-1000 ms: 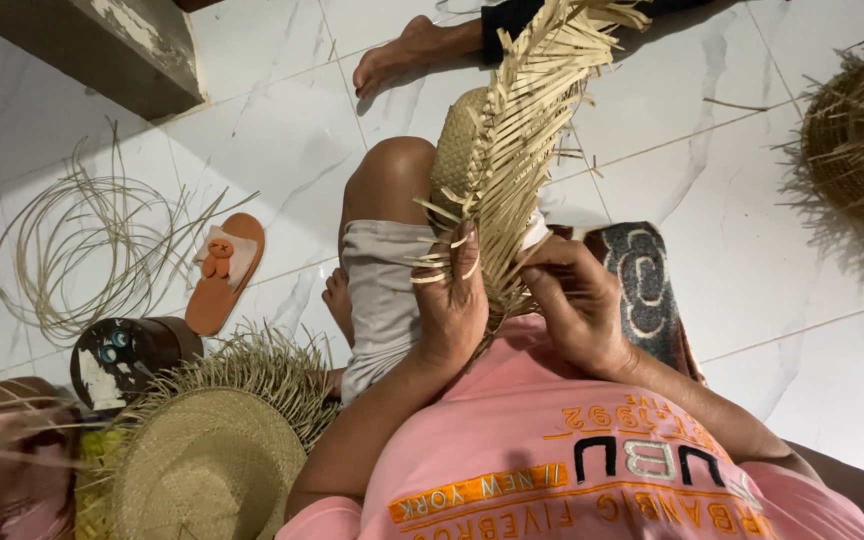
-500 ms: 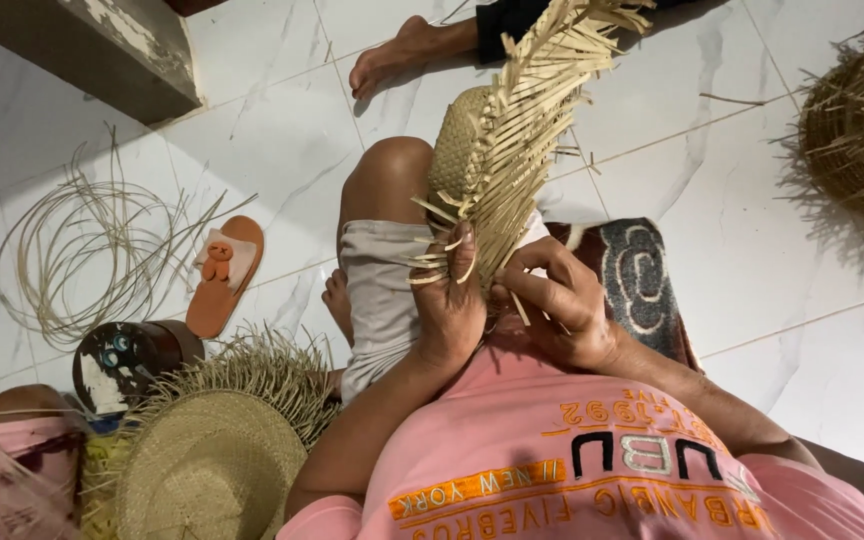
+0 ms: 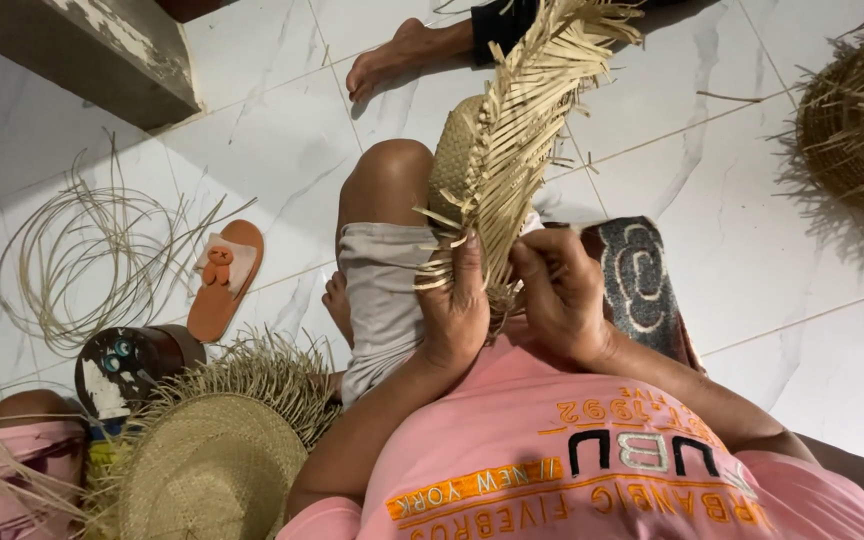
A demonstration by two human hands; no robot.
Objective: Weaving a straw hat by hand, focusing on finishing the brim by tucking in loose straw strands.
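Observation:
A partly woven straw piece [image 3: 512, 130] with many loose strands stands upright over my bent knee [image 3: 387, 175]. My left hand [image 3: 457, 305] grips its lower edge from the left, with loose strand ends sticking out between the fingers. On the right side of that edge, my right hand [image 3: 562, 295] pinches strands with its fingertips. Both hands touch the weave close to my pink shirt [image 3: 592, 460].
A finished straw hat [image 3: 207, 470] with a frayed brim lies at lower left beside a dark sandal [image 3: 122, 365] and an orange sandal [image 3: 224, 275]. A coil of straw strands [image 3: 82, 260] lies left. Another person's foot [image 3: 397, 55] is at the top. Another woven piece [image 3: 857, 110] sits far right, and a patterned mat [image 3: 637, 280] under me.
My right hand's fingers have shifted slightly along the lower edge of the weave. A pink-clad figure at lower left has shifted a little. The straw piece stays in place.

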